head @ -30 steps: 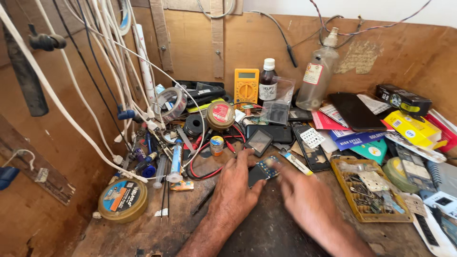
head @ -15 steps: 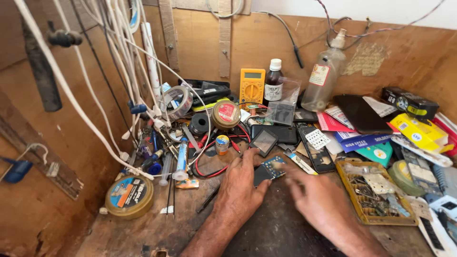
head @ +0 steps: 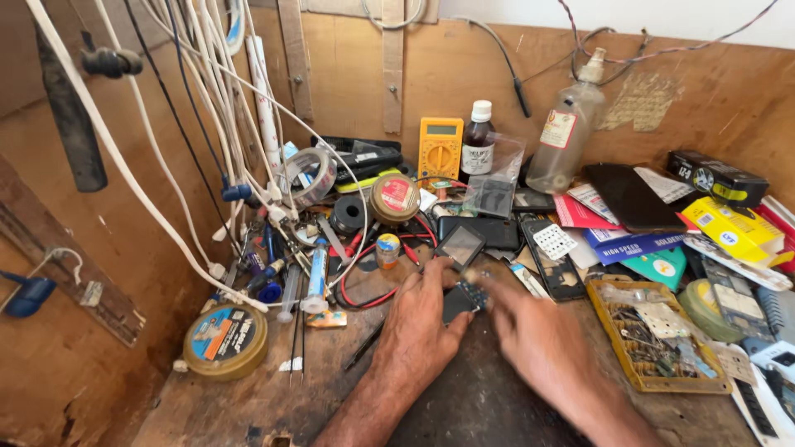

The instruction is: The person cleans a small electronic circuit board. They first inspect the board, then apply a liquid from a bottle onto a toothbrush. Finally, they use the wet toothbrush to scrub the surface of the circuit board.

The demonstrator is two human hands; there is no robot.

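My left hand [head: 420, 323] rests on the wooden bench [head: 248, 406], with its fingers pressed on a small dark circuit board [head: 464, 300] at the middle of the bench. From the right, my right hand [head: 538, 341] comes in blurred, and its fingertips touch the same board. A small dark phone screen [head: 461, 245] lies just behind the board. Whether either hand grips the board or only presses on it is unclear.
A yellow multimeter [head: 440, 150], a brown bottle [head: 476, 151] and a clear bottle [head: 567, 132] stand at the back wall. White cables [head: 178, 157] hang at the left. A round tin [head: 225, 340] sits front left, a yellow parts tray [head: 650, 346] on the right, phone parts and boxes beyond.
The view has shifted slightly left and down. My right hand has slid in towards the circuit board. My left hand stays on it.
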